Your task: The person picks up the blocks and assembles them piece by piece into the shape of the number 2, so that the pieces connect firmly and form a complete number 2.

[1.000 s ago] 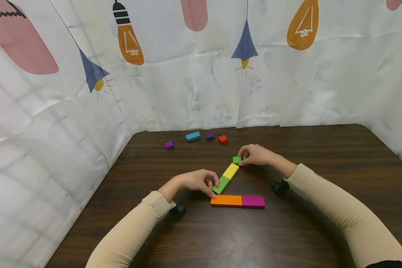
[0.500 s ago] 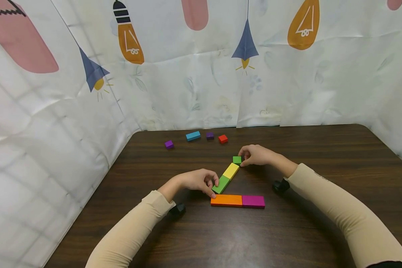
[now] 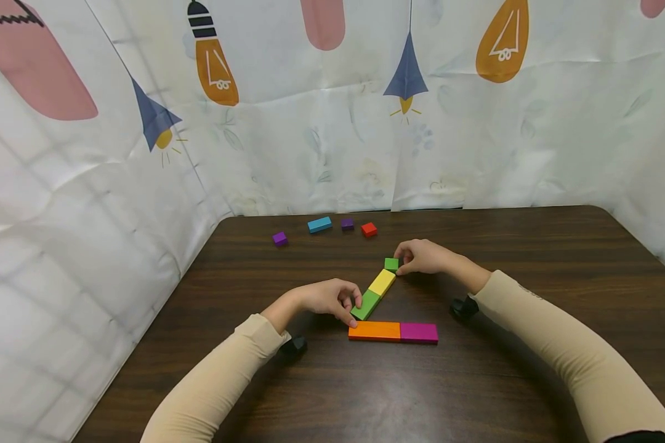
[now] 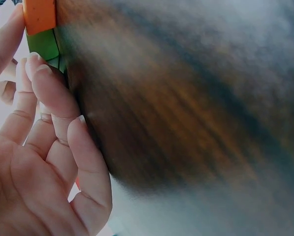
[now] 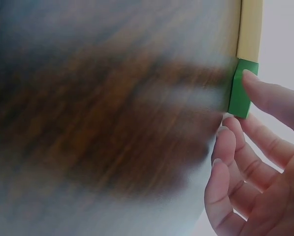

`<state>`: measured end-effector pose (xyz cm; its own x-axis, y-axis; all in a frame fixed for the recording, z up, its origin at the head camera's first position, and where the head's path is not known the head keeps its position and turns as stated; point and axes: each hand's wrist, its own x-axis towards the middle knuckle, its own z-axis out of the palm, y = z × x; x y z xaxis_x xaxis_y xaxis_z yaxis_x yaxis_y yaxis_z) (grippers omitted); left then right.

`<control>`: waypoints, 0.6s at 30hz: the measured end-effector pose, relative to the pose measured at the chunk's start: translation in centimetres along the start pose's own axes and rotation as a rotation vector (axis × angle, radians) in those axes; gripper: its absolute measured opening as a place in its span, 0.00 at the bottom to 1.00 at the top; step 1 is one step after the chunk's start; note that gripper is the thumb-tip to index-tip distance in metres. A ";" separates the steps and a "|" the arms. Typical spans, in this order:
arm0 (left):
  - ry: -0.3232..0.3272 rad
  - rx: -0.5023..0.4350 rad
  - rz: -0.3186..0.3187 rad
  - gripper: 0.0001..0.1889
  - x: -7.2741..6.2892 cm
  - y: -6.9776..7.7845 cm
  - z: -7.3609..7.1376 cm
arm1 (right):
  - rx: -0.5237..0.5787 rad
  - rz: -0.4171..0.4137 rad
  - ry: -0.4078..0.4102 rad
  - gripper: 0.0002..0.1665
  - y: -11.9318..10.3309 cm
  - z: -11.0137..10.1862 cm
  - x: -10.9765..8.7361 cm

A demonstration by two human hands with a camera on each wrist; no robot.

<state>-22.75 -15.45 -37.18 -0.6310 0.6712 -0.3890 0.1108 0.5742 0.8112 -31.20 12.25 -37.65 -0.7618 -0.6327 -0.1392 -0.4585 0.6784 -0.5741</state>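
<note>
My left hand [image 3: 328,298] rests at the near end of a slanted row: a long green block [image 3: 366,305] joined end to end with a yellow block [image 3: 382,283]. Its thumb touches the left end of an orange block [image 3: 378,331], and its index finger touches the long green block; the fingers are loosely bent. A magenta block [image 3: 419,333] continues the orange one to the right. At the yellow block's far end, my right hand [image 3: 425,256] pinches a small green block [image 5: 241,88] between thumb and fingertips. In the right wrist view this block meets the yellow one's end.
Toward the back of the dark wooden table [image 3: 510,387] lie a purple block [image 3: 279,239], a blue block [image 3: 319,225], a dark purple block [image 3: 347,225] and a red block [image 3: 369,230]. A printed cloth [image 3: 321,154] hangs behind the table.
The small green block and the right fingertips have shifted very slightly left. My left hand and the other blocks stay in place.
</note>
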 end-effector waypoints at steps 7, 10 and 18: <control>0.001 0.003 0.003 0.13 0.0 0.0 -0.1 | -0.002 0.012 -0.001 0.21 -0.1 0.0 0.0; -0.002 0.003 0.002 0.13 0.1 -0.1 -0.1 | -0.003 0.013 -0.001 0.21 0.0 0.0 0.2; -0.003 -0.006 0.001 0.13 0.1 -0.1 -0.1 | -0.003 0.004 0.002 0.21 0.1 0.1 0.1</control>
<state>-22.88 -15.49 -37.28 -0.6282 0.6735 -0.3896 0.1071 0.5708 0.8140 -31.25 12.21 -37.82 -0.7643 -0.6294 -0.1401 -0.4571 0.6820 -0.5709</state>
